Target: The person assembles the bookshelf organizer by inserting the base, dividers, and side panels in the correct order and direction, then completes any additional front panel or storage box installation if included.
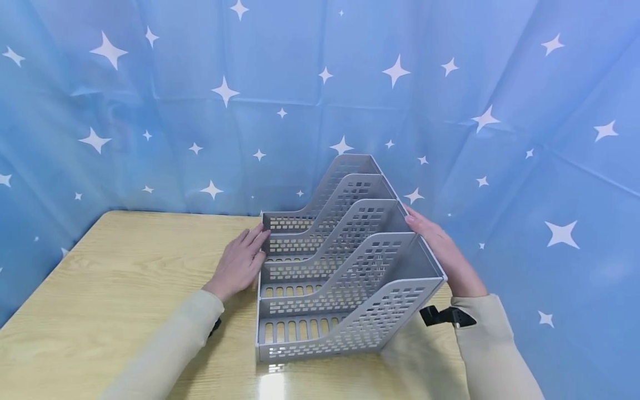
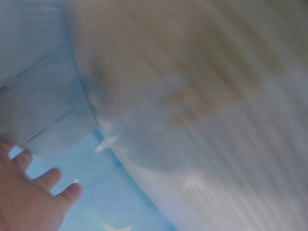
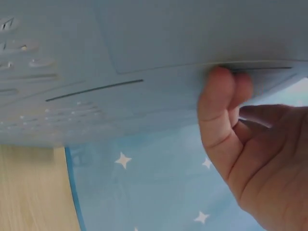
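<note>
A grey plastic magazine file rack (image 1: pixel 400 261) with several upright slots stands on the wooden table, its tall solid backs toward the right. My left hand (image 1: pixel 237 264) touches the low front edge at the rack's left side, fingers extended. In the left wrist view that hand (image 2: pixel 33 197) shows spread fingers beside a blurred panel of the rack (image 2: pixel 43 101). Against the tall back on the right rests my right hand (image 1: pixel 442 250). Seen from the right wrist, the right hand (image 3: pixel 269 163) presses its fingertips to the smooth, slotted panel (image 3: pixel 192 38); part of its contact is hidden.
The light wood table (image 1: pixel 125 278) extends to the left and in front of the rack. A blue curtain (image 1: pixel 280 55) with white stars hangs behind the table and along its right side. A black strap (image 1: pixel 447 316) sits at the right wrist.
</note>
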A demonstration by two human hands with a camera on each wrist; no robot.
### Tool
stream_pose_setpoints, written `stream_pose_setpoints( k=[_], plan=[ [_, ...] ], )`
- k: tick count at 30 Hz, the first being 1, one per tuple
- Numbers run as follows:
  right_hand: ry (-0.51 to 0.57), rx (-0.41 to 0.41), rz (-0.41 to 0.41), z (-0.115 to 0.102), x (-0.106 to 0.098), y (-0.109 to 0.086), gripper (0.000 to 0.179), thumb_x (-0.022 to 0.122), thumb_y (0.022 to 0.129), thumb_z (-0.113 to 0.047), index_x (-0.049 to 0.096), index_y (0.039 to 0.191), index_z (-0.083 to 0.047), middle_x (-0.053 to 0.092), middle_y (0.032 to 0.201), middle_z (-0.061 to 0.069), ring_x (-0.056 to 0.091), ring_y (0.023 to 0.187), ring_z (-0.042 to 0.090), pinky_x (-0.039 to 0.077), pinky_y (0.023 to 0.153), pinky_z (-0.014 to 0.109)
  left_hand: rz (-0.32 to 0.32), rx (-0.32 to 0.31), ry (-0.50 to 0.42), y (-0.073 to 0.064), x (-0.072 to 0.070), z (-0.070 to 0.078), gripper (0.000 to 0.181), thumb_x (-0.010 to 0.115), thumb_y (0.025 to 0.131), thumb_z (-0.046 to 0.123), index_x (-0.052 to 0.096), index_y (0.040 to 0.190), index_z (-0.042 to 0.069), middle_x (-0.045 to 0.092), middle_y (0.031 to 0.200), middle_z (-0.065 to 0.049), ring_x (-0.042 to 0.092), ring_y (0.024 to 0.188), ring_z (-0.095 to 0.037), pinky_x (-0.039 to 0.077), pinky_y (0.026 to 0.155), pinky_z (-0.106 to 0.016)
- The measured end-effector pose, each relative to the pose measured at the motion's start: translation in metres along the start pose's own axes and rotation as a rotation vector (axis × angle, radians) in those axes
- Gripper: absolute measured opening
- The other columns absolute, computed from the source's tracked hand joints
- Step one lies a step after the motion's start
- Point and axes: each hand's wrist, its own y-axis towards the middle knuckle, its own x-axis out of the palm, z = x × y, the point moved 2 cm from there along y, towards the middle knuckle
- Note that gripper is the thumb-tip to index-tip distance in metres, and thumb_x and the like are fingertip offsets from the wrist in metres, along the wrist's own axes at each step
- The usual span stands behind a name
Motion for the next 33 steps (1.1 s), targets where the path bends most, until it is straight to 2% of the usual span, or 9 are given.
stream_pose_setpoints(
  k=[3,8,11,15,20,23,26,29,33],
  plan=[
    [-0.05,-0.034,0.03,0.001,-0.003,-0.005,0.064,0.03,0.113,-0.044,0.021,0.165,-0.008,0.042,0.155,0.032,0.069,0.111,0.014,0.06,0.089,0.036,0.016,0.046,0.091,-0.005,-0.003,-0.011,0.053,0.038,0.103,0.021,0.047,0.154,0.007,0.028,0.169,-0.012,0.023,0.154,-0.043,0.024,0.122,-0.063],
    [-0.232,-0.049,0.095,0.004,-0.006,-0.017,0.063,0.028,0.113,-0.048,0.032,0.163,-0.01,0.048,0.155,0.021,0.056,0.131,0.035,0.043,0.108,0.059,0.048,0.042,0.138,-0.021,-0.012,-0.014,0.049,0.04,0.099,0.019,0.05,0.142,-0.002,0.027,0.168,-0.019,0.019,0.156,-0.04,0.017,0.125,-0.06],
    [-0.215,-0.018,0.105,0.008,-0.007,-0.022,0.065,0.028,0.112,-0.049,0.032,0.162,-0.008,0.06,0.138,0.026,0.064,0.116,0.034,0.05,0.101,0.057,0.08,0.01,0.169,-0.034,-0.018,-0.009,0.041,0.04,0.097,0.02,0.052,0.126,-0.007,0.03,0.164,-0.027,0.021,0.154,-0.045,0.016,0.124,-0.061],
    [-0.116,-0.013,0.094,0.017,-0.009,-0.028,0.067,0.028,0.113,-0.047,0.032,0.16,0.0,0.062,0.122,0.027,0.07,0.078,0.025,0.062,0.073,0.043,0.109,-0.072,0.253,-0.056,-0.024,0.006,0.043,0.038,0.098,0.024,0.051,0.118,-0.011,0.035,0.156,-0.038,0.023,0.147,-0.06,0.019,0.121,-0.067],
    [-0.161,-0.016,0.05,0.031,-0.003,-0.033,0.061,0.034,0.114,-0.038,0.032,0.158,0.005,0.039,0.158,0.028,0.072,0.096,0.029,0.062,0.078,0.039,0.213,-0.081,0.485,-0.072,-0.028,0.033,0.057,0.026,0.097,0.031,0.054,0.103,-0.019,0.051,0.128,-0.051,0.041,0.127,-0.071,0.03,0.113,-0.072],
    [-0.254,0.03,-0.038,0.041,0.012,-0.033,0.061,0.042,0.113,-0.034,0.03,0.158,0.005,0.047,0.151,0.032,0.071,0.101,0.032,0.06,0.086,0.044,0.309,-0.038,0.668,-0.075,-0.028,0.05,0.076,0.013,0.1,0.04,0.057,0.089,-0.021,0.058,0.108,-0.054,0.055,0.113,-0.069,0.036,0.106,-0.072],
    [-0.305,0.042,-0.15,0.056,0.033,-0.031,0.065,0.05,0.11,-0.032,0.029,0.158,0.007,0.049,0.148,0.034,0.071,0.105,0.033,0.057,0.092,0.05,0.367,-0.015,0.817,-0.073,-0.025,0.062,0.095,0.003,0.102,0.049,0.067,0.092,-0.02,0.062,0.097,-0.051,0.063,0.101,-0.065,0.041,0.102,-0.071],
    [-0.299,0.017,-0.211,0.07,0.055,-0.026,0.07,0.055,0.108,-0.031,0.025,0.161,0.005,0.04,0.157,0.032,0.067,0.115,0.036,0.055,0.097,0.051,0.359,0.009,0.868,-0.067,-0.022,0.068,0.094,0.014,0.102,0.059,0.072,0.09,-0.014,0.067,0.09,-0.044,0.068,0.093,-0.058,0.045,0.099,-0.069],
    [-0.325,-0.016,-0.149,0.084,0.075,-0.018,0.076,0.059,0.106,-0.027,0.018,0.163,0.001,0.03,0.163,0.03,0.063,0.123,0.04,0.055,0.1,0.051,0.233,0.081,0.696,-0.056,-0.024,0.061,0.079,0.044,0.096,0.066,0.072,0.091,-0.008,0.07,0.103,-0.034,0.066,0.104,-0.052,0.039,0.106,-0.072]
  ],
)
